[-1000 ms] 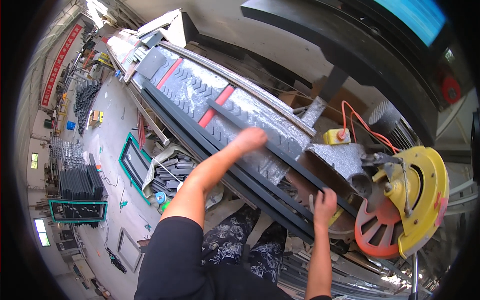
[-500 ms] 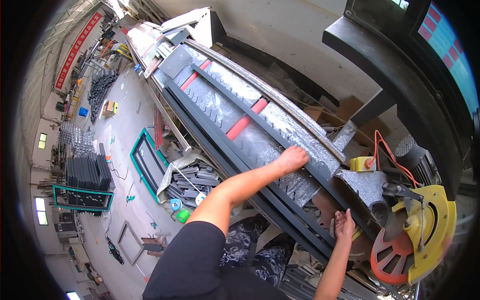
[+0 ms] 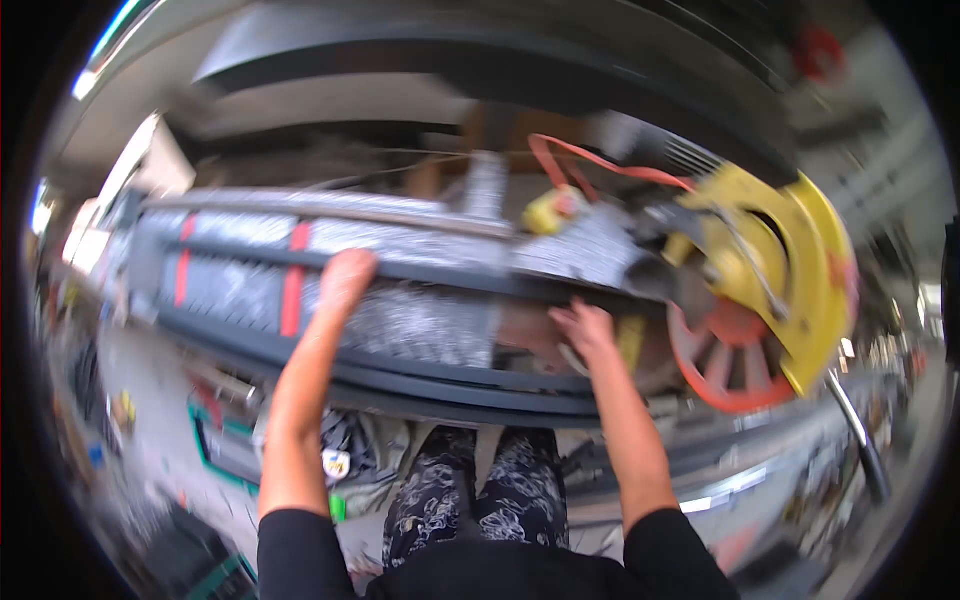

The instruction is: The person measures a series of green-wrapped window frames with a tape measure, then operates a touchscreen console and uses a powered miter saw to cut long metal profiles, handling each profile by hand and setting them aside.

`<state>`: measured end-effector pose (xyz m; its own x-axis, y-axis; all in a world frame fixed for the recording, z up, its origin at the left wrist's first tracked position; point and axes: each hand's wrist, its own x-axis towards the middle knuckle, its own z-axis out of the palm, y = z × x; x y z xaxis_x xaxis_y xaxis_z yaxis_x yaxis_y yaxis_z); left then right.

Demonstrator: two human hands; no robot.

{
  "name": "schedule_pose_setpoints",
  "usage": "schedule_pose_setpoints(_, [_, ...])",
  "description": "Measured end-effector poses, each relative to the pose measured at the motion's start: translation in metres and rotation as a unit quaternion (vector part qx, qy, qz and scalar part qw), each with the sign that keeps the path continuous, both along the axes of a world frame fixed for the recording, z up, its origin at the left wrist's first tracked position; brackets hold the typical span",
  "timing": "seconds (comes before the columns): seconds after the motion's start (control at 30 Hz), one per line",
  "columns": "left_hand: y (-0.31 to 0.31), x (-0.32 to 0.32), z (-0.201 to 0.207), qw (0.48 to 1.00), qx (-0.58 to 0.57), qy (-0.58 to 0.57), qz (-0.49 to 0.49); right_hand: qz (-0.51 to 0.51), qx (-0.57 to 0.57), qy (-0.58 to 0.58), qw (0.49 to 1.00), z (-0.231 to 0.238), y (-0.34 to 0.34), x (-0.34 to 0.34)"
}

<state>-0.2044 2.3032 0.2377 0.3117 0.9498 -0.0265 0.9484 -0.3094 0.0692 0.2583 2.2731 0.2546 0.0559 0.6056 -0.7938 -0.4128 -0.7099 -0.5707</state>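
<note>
A long dark grey metal profile lies lengthwise on the dusty metal bed of a cutting saw. My left hand is closed over this profile near its middle. Further right, my right hand is at the near edge of the profile, its fingers apart and pointing toward it; blur hides whether they touch. Beyond that hand is the saw's yellow blade guard, with a slotted orange-red lower guard. More dark profiles lie along the bed's near side.
Red strips cross the bed. Behind it are a yellow box with an orange cable and a large dark curved arm. A black-gripped handle stands out at right. A green-edged frame lies on the floor at left.
My view has swung right, so the bed now runs nearly level across it and the picture is blurred. My left hand stays on the profile; my right hand's fingers now point toward the profile.
</note>
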Motion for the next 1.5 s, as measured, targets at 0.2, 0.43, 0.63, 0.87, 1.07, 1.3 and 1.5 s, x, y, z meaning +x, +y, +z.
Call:
schedule_pose_setpoints(0.2, [0.017,0.043,0.023,0.999,0.026,-0.033,-0.031,-0.087,0.002,-0.017,0.996,-0.019,-0.001,0.017])
schedule_pose_setpoints(0.43, [0.005,0.174,0.025,0.992,-0.026,-0.109,-0.059,-0.09,0.017,-0.054,0.994,-0.033,0.007,-0.008])
schedule_pose_setpoints(0.63, [-0.001,0.258,0.025,0.996,0.011,-0.082,-0.041,-0.1,0.018,-0.072,0.992,-0.022,-0.006,-0.001])
schedule_pose_setpoints(0.87, [0.002,0.233,0.023,0.998,0.005,-0.022,-0.052,0.09,0.246,-0.094,0.96,0.169,-0.056,0.019])
schedule_pose_setpoints(1.07, [0.006,0.247,0.024,0.997,-0.012,-0.006,-0.08,0.034,0.453,-0.691,0.563,0.489,-0.15,0.101])
schedule_pose_setpoints(1.3, [0.004,0.247,0.016,0.996,0.005,-0.014,-0.087,0.467,0.125,-0.565,0.669,0.547,-0.096,0.167])
schedule_pose_setpoints(1.5, [0.003,0.241,0.008,0.995,0.025,-0.056,-0.08,0.399,0.281,-0.593,0.64,0.489,-0.148,0.172])
